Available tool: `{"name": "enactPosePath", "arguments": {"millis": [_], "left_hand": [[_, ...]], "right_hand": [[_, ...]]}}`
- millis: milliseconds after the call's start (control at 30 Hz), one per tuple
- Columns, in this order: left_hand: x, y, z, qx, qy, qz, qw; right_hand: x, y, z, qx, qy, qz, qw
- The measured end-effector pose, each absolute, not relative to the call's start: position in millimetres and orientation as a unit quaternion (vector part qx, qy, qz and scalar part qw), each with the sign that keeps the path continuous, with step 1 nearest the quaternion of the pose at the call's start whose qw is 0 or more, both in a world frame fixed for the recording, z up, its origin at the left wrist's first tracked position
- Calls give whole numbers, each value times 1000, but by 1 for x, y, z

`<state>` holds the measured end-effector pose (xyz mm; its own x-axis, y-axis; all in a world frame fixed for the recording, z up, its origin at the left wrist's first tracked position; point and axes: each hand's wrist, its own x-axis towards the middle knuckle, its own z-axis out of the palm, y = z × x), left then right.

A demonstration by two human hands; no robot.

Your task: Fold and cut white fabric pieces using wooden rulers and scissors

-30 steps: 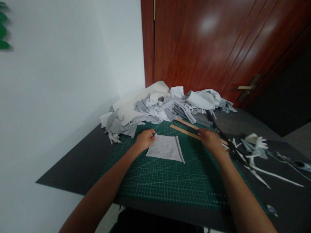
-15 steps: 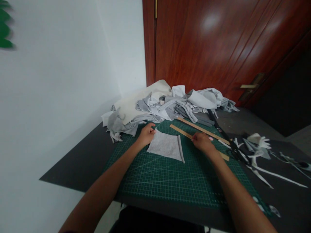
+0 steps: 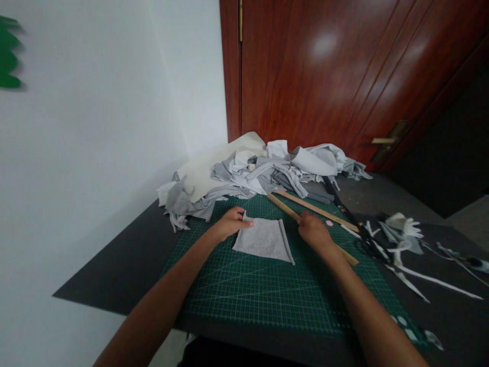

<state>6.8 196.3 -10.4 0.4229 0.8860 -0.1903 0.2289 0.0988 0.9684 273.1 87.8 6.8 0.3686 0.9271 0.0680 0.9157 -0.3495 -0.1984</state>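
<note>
My left hand (image 3: 232, 223) pinches the upper left corner of a small grey fabric piece (image 3: 263, 239), thumb on top. The fabric's right edge curls into a narrow roll. To its right, my right hand (image 3: 314, 229) is closed around the middle of a wooden ruler (image 3: 282, 206), whose two ends stick out on either side of the hand. A second wooden ruler (image 3: 317, 209) lies just behind it, at a similar slant. Both hands are over a green cutting mat (image 3: 252, 295) with a printed grid.
Grey and white fabric scraps (image 3: 263, 171) are heaped along the back, against a wooden door (image 3: 298, 76). Dark-handled scissors (image 3: 369, 243) and white strips (image 3: 439, 283) lie at the right. A small pink piece (image 3: 329, 223) rests near the rulers. A white wall (image 3: 95, 127) borders the left.
The ruler in my right hand has lifted or turned slightly, its far end now close to the second ruler. My left thumb has moved onto the fabric's top side. The view has shifted slightly.
</note>
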Motion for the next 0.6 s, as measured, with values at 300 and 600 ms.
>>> {"name": "enactPosePath", "arguments": {"millis": [300,600], "left_hand": [[13,192,-9,586,406,322,623],[11,184,12,541,325,361,686]], "right_hand": [[224,80,16,-808,-569,118,102],[252,90,13,-652,-627,316,287]]}}
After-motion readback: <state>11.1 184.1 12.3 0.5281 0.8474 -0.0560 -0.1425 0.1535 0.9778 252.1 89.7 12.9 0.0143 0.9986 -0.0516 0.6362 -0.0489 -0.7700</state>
